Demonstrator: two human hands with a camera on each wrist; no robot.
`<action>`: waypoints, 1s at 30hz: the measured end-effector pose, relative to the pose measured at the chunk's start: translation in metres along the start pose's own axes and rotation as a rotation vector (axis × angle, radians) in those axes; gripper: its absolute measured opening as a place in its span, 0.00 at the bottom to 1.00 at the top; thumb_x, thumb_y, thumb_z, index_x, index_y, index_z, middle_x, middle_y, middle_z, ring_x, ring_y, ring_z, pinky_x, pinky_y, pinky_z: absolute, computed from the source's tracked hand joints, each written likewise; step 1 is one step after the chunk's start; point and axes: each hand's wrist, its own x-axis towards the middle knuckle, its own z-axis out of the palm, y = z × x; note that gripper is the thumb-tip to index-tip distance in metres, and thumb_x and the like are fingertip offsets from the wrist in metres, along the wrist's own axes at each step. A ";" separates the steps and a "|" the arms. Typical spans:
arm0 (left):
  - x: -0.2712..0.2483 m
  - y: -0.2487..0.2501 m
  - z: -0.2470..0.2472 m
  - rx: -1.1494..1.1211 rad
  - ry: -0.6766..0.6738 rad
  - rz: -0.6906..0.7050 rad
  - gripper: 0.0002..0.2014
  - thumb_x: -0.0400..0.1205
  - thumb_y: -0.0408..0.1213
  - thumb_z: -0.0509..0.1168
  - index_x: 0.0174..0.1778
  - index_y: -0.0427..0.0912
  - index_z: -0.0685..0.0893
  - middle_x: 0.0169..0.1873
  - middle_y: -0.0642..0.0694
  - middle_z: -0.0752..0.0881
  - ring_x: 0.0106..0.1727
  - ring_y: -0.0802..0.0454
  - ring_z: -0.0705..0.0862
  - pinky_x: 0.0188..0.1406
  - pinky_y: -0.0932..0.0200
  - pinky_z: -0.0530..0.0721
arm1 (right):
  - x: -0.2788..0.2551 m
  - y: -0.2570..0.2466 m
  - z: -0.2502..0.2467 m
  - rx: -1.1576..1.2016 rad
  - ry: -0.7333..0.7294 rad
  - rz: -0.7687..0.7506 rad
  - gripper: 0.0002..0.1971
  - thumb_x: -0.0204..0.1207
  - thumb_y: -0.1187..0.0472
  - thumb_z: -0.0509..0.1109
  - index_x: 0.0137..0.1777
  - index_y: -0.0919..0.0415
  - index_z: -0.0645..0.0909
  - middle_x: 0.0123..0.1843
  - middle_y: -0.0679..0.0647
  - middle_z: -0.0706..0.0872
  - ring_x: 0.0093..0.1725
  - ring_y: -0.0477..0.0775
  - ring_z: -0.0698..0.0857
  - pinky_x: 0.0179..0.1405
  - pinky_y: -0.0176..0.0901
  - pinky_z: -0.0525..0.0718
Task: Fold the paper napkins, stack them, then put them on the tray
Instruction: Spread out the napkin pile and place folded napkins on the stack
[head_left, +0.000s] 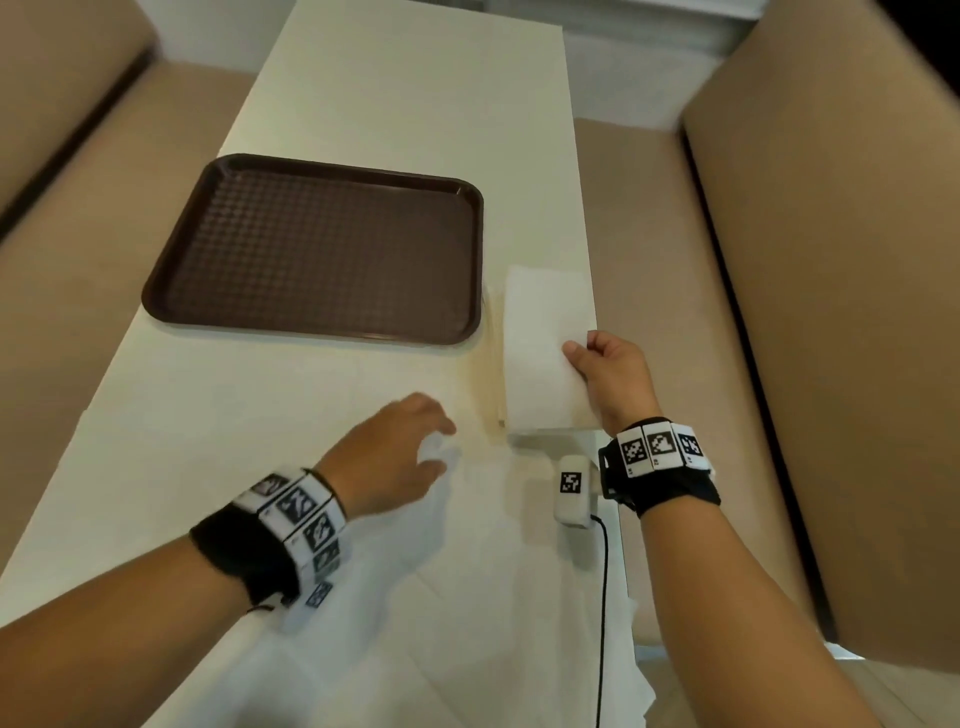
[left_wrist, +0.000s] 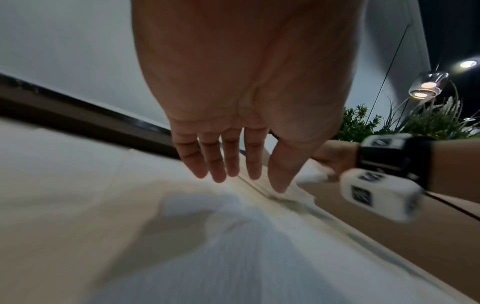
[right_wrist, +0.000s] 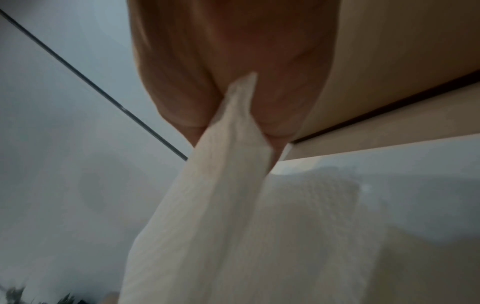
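A: Your right hand (head_left: 613, 371) pinches the folded napkin (head_left: 540, 353) at its right edge, thumb on top, right of the tray (head_left: 311, 249).

B: And your left hand (head_left: 395, 452), fingers straight and relaxed, hovers over the unfolded napkin (head_left: 467, 597) at the near table (head_left: 405, 93) edge.

A long, pale cream desk (head_left: 395, 93) runs from 6 o'clock toward 12 o'clock in the head view. Tan upholstered bench seats flank it: one seat (head_left: 104, 218) at 9 o'clock, another (head_left: 644, 218) at 3 o'clock, whose tall backrest (head_left: 831, 260) rises at the right edge. In the left wrist view, green plants (left_wrist: 426, 121) stand at 2 o'clock beneath a lit glass pendant lamp (left_wrist: 428, 85), with a round ceiling light (left_wrist: 469, 64) beside it against a dark ceiling.
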 end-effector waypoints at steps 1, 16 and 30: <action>-0.008 -0.001 0.005 0.023 -0.041 -0.015 0.22 0.84 0.45 0.69 0.75 0.52 0.78 0.76 0.56 0.71 0.74 0.54 0.74 0.73 0.59 0.72 | 0.003 -0.003 -0.001 0.007 -0.001 -0.007 0.03 0.83 0.66 0.72 0.50 0.64 0.87 0.48 0.58 0.93 0.43 0.53 0.90 0.53 0.51 0.91; -0.038 0.001 0.034 0.076 -0.042 -0.047 0.25 0.87 0.44 0.64 0.82 0.54 0.71 0.86 0.59 0.57 0.86 0.60 0.54 0.83 0.58 0.56 | 0.047 0.004 0.014 -0.378 0.140 0.004 0.11 0.77 0.53 0.78 0.54 0.58 0.85 0.57 0.56 0.89 0.55 0.58 0.86 0.67 0.59 0.85; -0.017 0.016 0.039 0.400 -0.159 0.173 0.36 0.82 0.38 0.70 0.85 0.54 0.61 0.79 0.55 0.65 0.77 0.49 0.63 0.73 0.50 0.65 | 0.004 0.000 0.030 -0.891 -0.146 -0.224 0.17 0.83 0.54 0.71 0.71 0.46 0.83 0.78 0.48 0.74 0.76 0.60 0.67 0.77 0.57 0.71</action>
